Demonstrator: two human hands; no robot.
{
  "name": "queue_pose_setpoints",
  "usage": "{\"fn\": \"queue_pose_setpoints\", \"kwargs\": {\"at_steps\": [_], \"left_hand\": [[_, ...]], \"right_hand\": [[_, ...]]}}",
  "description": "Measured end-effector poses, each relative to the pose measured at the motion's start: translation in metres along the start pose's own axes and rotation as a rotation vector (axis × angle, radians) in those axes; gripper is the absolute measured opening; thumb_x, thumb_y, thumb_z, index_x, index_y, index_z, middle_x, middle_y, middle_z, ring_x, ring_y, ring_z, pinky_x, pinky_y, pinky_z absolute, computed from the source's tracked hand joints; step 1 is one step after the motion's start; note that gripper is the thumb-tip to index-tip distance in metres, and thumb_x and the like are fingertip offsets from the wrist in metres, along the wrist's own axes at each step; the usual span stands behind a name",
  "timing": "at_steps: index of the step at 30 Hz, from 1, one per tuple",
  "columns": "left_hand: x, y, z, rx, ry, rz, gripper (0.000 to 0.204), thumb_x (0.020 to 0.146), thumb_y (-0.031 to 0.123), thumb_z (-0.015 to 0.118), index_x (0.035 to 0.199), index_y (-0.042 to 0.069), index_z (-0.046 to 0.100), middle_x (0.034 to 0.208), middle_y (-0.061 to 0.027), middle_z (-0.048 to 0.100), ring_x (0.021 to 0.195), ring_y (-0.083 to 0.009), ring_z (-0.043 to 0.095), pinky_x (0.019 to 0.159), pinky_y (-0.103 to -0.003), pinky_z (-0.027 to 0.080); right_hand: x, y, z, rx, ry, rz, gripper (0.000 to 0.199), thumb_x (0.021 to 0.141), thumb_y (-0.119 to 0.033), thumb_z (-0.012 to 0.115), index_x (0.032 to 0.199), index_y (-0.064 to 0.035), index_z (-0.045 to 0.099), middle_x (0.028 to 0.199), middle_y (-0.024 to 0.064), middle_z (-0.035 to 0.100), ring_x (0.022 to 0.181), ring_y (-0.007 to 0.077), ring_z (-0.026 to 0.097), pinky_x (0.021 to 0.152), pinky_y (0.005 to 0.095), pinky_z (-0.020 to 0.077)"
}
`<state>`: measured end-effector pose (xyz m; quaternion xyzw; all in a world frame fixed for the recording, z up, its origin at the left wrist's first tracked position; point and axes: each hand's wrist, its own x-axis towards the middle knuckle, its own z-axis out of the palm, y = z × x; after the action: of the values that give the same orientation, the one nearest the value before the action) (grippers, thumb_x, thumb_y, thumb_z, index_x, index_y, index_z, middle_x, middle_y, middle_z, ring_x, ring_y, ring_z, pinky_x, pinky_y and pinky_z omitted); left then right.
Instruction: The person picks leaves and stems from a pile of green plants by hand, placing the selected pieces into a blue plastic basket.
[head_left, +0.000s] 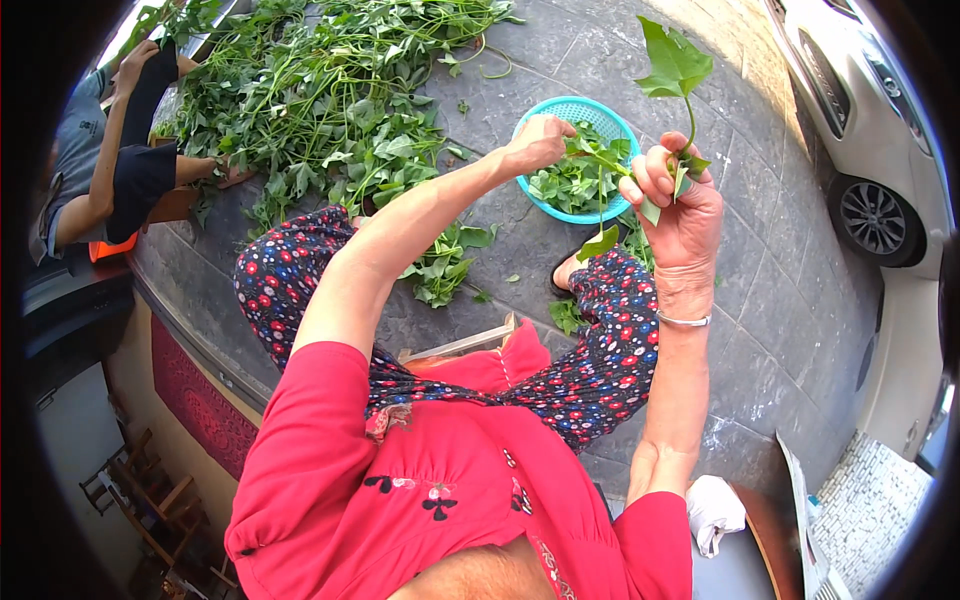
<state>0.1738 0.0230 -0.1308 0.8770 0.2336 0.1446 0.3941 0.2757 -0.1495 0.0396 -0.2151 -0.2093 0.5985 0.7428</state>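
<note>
My right hand (677, 205) is raised at the right, its fingers closed round a leafy green stem (690, 112). One large leaf stands up above that hand, and smaller leaves hang below it. My left hand (541, 143) is over the left side of a turquoise plastic basket (627, 133), fingers drawn together. Whatever those fingers hold is hidden, though a pale stem shows between the two hands. Picked green leaves (572, 185) lie inside the basket. To the left spreads a big heap of leafy vines (330, 110) on the grey paving.
Loose leaves (440, 270) lie on the paving (745, 330) by my feet. A low seat with a wooden bar (460, 342) shows between my legs. Another person (105, 170) sits at the far left, hands on greenery. A parked car (880, 140) stands right; a white bag (714, 512) lies lower right.
</note>
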Motion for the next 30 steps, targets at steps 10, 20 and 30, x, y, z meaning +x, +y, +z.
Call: {"fn": "queue_pose_setpoints", "kwargs": {"at_steps": [10,20,30], "left_hand": [[-0.06,-0.048,-0.001,0.024,-0.148,-0.348,0.04,0.071,0.016,0.059,0.109,0.002,0.061,0.097,-0.0185,0.065,0.091,-0.0291,0.063,0.08,-0.036,0.048],[-0.2,-0.156,0.016,-0.027,0.13,-1.11,0.023,0.07,0.016,0.054,0.084,0.007,0.07,0.087,-0.0213,0.065,0.085,-0.0371,0.063,0.078,-0.039,0.05],[-0.219,-0.148,0.054,0.165,0.149,-1.179,0.022,0.072,0.021,0.055,0.08,0.006,0.069,0.084,-0.0169,0.067,0.081,-0.0363,0.065,0.073,-0.042,0.05]], "right_hand": [[-0.087,-0.096,-0.144,-0.073,0.531,-0.052,0.025,0.088,-0.008,0.052,0.111,0.0019,0.053,0.068,0.002,0.043,0.06,0.0123,0.038,0.06,0.0281,0.0363],[-0.178,-0.019,-0.238,-0.448,0.88,0.513,0.052,0.089,-0.024,0.057,0.13,0.0014,0.036,0.136,0.0174,0.037,0.124,0.0315,0.036,0.102,0.0521,0.035],[-0.064,-0.062,-0.142,-0.802,0.849,0.188,0.047,0.091,-0.013,0.054,0.13,0.0078,0.037,0.129,0.0232,0.044,0.119,0.0326,0.047,0.1,0.0448,0.0412]]}}
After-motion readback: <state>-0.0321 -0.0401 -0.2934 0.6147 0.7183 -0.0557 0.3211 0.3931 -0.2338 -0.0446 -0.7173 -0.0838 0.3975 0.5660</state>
